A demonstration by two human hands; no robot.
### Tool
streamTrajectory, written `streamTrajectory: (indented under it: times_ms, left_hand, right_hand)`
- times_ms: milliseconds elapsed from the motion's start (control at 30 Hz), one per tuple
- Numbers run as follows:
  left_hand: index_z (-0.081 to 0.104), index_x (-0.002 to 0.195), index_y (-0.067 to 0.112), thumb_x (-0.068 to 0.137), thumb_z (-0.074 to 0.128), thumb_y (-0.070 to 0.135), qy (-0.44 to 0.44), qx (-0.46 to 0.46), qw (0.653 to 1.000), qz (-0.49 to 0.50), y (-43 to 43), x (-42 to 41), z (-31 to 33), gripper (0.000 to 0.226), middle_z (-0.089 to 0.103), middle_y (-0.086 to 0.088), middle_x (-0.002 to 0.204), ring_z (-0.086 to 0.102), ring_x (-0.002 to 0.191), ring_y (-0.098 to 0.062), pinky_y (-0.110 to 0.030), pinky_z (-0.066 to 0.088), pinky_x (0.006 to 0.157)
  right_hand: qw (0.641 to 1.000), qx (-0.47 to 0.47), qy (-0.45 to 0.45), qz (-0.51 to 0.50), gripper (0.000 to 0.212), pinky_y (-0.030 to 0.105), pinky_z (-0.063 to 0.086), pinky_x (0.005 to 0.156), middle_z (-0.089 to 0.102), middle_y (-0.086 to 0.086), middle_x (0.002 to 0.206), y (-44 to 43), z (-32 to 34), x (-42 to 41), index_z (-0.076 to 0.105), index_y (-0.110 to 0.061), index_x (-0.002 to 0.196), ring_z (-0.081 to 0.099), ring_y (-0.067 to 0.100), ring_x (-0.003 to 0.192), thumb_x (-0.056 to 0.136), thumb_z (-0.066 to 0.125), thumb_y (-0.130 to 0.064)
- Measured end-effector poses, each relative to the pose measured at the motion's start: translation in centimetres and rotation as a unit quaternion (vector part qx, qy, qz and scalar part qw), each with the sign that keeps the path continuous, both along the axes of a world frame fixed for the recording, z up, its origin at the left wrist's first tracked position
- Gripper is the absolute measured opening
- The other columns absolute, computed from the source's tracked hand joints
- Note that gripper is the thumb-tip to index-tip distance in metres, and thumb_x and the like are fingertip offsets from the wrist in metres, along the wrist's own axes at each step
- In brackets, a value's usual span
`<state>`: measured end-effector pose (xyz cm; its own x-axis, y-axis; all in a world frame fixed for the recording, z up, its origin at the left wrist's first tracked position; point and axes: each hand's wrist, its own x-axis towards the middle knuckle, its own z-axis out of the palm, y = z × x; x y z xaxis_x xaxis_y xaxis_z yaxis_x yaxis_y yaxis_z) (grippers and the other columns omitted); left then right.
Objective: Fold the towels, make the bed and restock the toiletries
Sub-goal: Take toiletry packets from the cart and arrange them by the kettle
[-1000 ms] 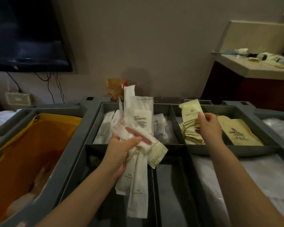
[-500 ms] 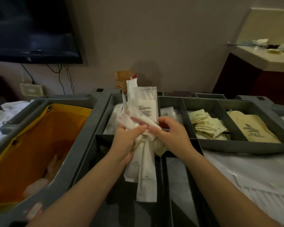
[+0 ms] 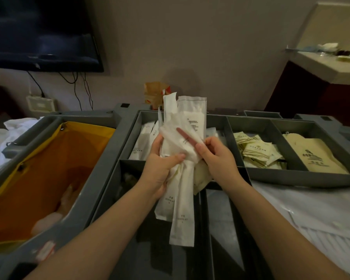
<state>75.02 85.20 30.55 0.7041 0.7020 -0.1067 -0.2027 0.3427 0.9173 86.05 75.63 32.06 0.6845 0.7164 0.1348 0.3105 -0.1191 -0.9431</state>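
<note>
The grey housekeeping cart (image 3: 117, 138) fills the view, with an orange linen bag (image 3: 49, 158) hung in its left bay and a divided tray (image 3: 226, 126) across its top; white sachets lie in the tray's left compartment (image 3: 143, 142), striped cream sachets (image 3: 255, 150) in the middle one, and a tan packet (image 3: 313, 158) in the right one; a counter (image 3: 331, 65) with used toiletries stands well apart at upper right.

The step in hand appears to be gathering toiletries for restocking; the person would do well to square the packets by their lower ends, keep the thumb pressing across the front, and seat the newest piece fully before letting go, since the slick paper sleeves could fan out and slip.

The bundle of toiletry packets (image 3: 182, 150) stands roughly upright over the tray's front wall, between both hands; the left hand (image 3: 160, 168) is closed around its middle, thumb across the front, long sleeves hanging below the palm; the right hand (image 3: 216, 156) touches the bundle's right side, fingers curled, pinching the packets beside a cream sachet (image 3: 200, 176).
</note>
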Motion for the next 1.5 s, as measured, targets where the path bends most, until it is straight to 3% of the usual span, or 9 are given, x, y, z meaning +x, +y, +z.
streamTrajectory:
  times_ms: [167, 300, 433, 533, 867, 1033, 1200, 1367, 1500]
  left_hand:
    - [0.044, 0.134, 0.033, 0.078, 0.069, 0.001, 0.010, 0.022, 0.999, 0.021, -0.1, 0.3, -0.1, 0.069, 0.059, -0.007, 0.123, 0.063, 0.105, -0.029, -0.050, 0.057, 0.080]
    - [0.039, 0.131, 0.042, 0.080, 0.069, 0.004, 0.003, 0.077, 0.997, 0.023, -0.2, 0.1, 0.2, 0.070, 0.054, 0.005, 0.123, 0.061, 0.105, -0.016, -0.036, 0.059, 0.077]
    - [0.042, 0.126, 0.050, 0.080, 0.069, 0.004, -0.029, 0.084, 0.996, 0.007, -0.2, 0.1, 0.2, 0.070, 0.054, 0.003, 0.128, 0.061, 0.108, -0.019, -0.042, 0.057, 0.082]
    - [0.047, 0.115, 0.056, 0.080, 0.067, 0.002, -0.058, 0.052, 0.997, 0.014, -0.1, 0.0, 0.5, 0.067, 0.054, 0.003, 0.128, 0.061, 0.109, -0.022, -0.047, 0.057, 0.082]
    - [0.041, 0.135, 0.041, 0.077, 0.068, 0.006, -0.095, -0.026, 0.995, -0.032, 0.3, -0.3, 1.0, 0.074, 0.060, -0.002, 0.124, 0.066, 0.104, -0.026, -0.049, 0.057, 0.079]
    - [0.042, 0.136, 0.039, 0.082, 0.064, 0.000, -0.069, -0.061, 0.996, 0.001, 0.3, -0.1, 0.6, 0.070, 0.064, -0.006, 0.118, 0.070, 0.091, -0.024, -0.042, 0.058, 0.067]
    - [0.046, 0.132, 0.042, 0.082, 0.061, -0.005, -0.058, -0.114, 0.992, -0.008, 0.7, -0.1, 0.3, 0.070, 0.063, -0.008, 0.118, 0.070, 0.092, -0.028, -0.048, 0.057, 0.070]
    - [0.044, 0.133, 0.041, 0.084, 0.056, -0.009, -0.052, -0.114, 0.992, 0.027, 0.8, -0.1, 0.5, 0.071, 0.059, -0.007, 0.119, 0.064, 0.101, -0.031, -0.046, 0.057, 0.066]
    - [0.044, 0.133, 0.040, 0.085, 0.057, -0.006, -0.063, -0.138, 0.981, 0.121, 2.6, -0.7, 1.0, 0.068, 0.061, -0.004, 0.116, 0.062, 0.100, -0.029, -0.042, 0.054, 0.066]
  right_hand:
    - [0.999, -0.009, 0.039, 0.034, 0.008, 0.025, 0.054, 0.071, 0.066, -0.003, 0.087, -0.2, 0.5, 0.4, 0.062, -0.021, 0.090, 0.063, 0.011, 0.079, 0.094, 0.056, -0.026]
    - [0.997, 0.002, 0.055, 0.046, 0.010, 0.012, 0.048, 0.059, 0.067, -0.006, 0.079, -1.1, 1.3, 1.4, 0.065, -0.016, 0.090, 0.062, -0.001, 0.067, 0.093, 0.057, -0.020]
    - [0.997, 0.014, 0.058, 0.045, 0.013, 0.008, 0.044, 0.054, 0.063, -0.011, 0.071, -1.3, 1.6, 1.5, 0.064, -0.016, 0.088, 0.056, -0.008, 0.058, 0.095, 0.053, -0.014]
    - [0.997, 0.048, 0.054, 0.030, 0.014, 0.010, 0.045, 0.055, 0.062, -0.013, 0.072, -1.6, 1.9, 1.8, 0.063, -0.016, 0.088, 0.056, -0.005, 0.059, 0.095, 0.051, -0.012]
    - [0.973, 0.143, 0.167, 0.071, 0.015, 0.028, 0.055, 0.072, 0.067, -0.004, 0.082, -1.4, 2.4, 1.6, 0.060, -0.008, 0.089, 0.063, 0.012, 0.079, 0.093, 0.046, -0.009]
    - [0.919, 0.241, 0.301, 0.085, 0.019, 0.027, 0.053, 0.067, 0.066, 0.001, 0.076, -1.9, 2.9, 1.1, 0.067, -0.011, 0.074, 0.064, 0.016, 0.074, 0.077, 0.049, -0.018]
    - [0.940, 0.186, 0.279, 0.060, 0.022, 0.031, 0.046, 0.070, 0.061, 0.006, 0.082, -1.9, 2.1, 1.2, 0.057, -0.004, 0.083, 0.056, 0.023, 0.078, 0.078, 0.052, -0.024]
    - [0.891, 0.249, 0.367, -0.095, 0.017, 0.026, 0.051, 0.064, 0.061, 0.003, 0.081, -1.9, 1.9, 2.4, 0.061, -0.012, 0.088, 0.061, 0.013, 0.068, 0.094, 0.047, -0.019]
    - [0.896, 0.173, 0.329, -0.243, 0.018, 0.014, 0.033, 0.042, 0.051, 0.002, 0.073, -2.5, 0.7, 4.7, 0.058, -0.014, 0.094, 0.040, 0.006, 0.048, 0.099, 0.048, -0.029]
